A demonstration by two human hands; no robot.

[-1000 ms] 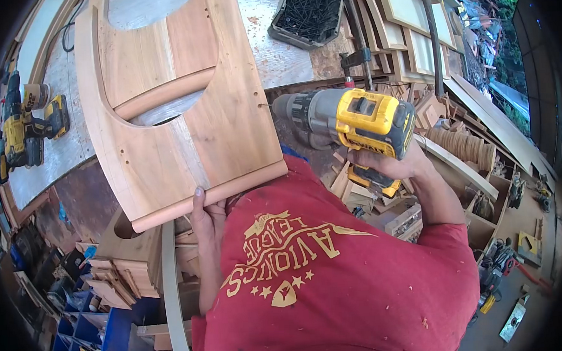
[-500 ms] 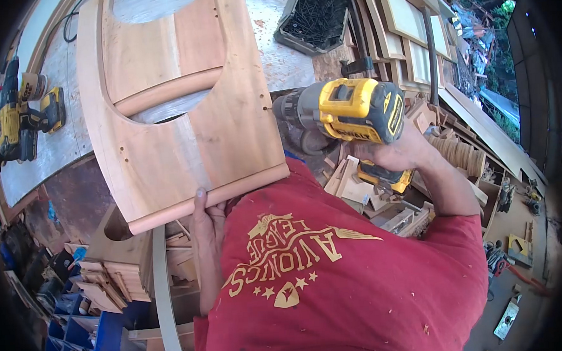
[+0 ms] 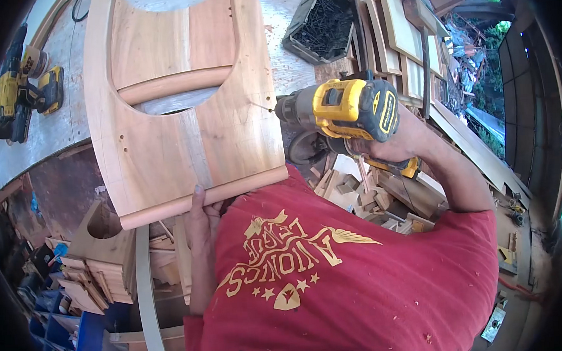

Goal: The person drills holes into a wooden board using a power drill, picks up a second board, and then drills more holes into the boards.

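My right hand [image 3: 393, 138] is wrapped round the grip of a yellow and black cordless drill [image 3: 341, 105]. The drill lies level, its chuck at the right edge of a wooden panel [image 3: 159, 153] with a large rounded cutout. A thin bit or screw reaches from the chuck over the panel, beside small dark holes near that edge. My left hand [image 3: 201, 227] grips the panel's rounded front rail from below, thumb up against the rail and fingers partly hidden underneath. Another pair of holes shows near the panel's left side.
A tray of dark screws [image 3: 321, 30] sits on the worktable [image 3: 75, 59] behind the panel. More cordless drills [image 3: 20, 103] lie at its left. Wood boards [image 3: 391, 30] lean at the back right, and offcuts [image 3: 364, 190] are piled below the drill. Stacked wooden parts [image 3: 98, 268] stand at lower left.
The drill's chuck has shifted slightly, and the thin bit or screw now shows across the panel's surface. My view has shifted a little; both hands keep their holds.
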